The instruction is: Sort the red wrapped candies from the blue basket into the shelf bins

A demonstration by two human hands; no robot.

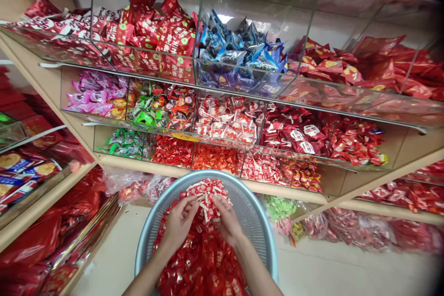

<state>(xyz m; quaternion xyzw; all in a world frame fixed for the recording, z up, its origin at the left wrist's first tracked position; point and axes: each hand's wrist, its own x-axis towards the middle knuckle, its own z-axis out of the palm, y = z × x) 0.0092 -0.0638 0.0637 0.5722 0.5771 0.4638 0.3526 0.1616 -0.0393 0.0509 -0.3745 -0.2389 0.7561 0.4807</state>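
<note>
Candies (210,190), small, in red-and-white twist wrappers, heaped inside the basket (255,215) towards its far side, on top of larger red packets (199,259). Looks light and loose; wrappers probably slick, pieces apt to slide apart or trickle down among the packets. Best gathered low, with cupped fingers from both sides, not pinched from the top; hard pieces, by the look, so little risk of crushing. Left hand (177,224) over the basket, fingers part-curled, thumb close to the fingertips, at the heap's near left edge. Right hand (229,223) opposite, half-open, fingers bent inward against the heap. Cannot tell whether any piece sits in either grip. Just beyond the basket's far rim, wooden ledge (277,190) and similar sweets (262,167) in clear-walled bins, crowding forward reach. Bagged green sweets (278,207) right of the basket, bagged red ones (133,190) left.
</note>
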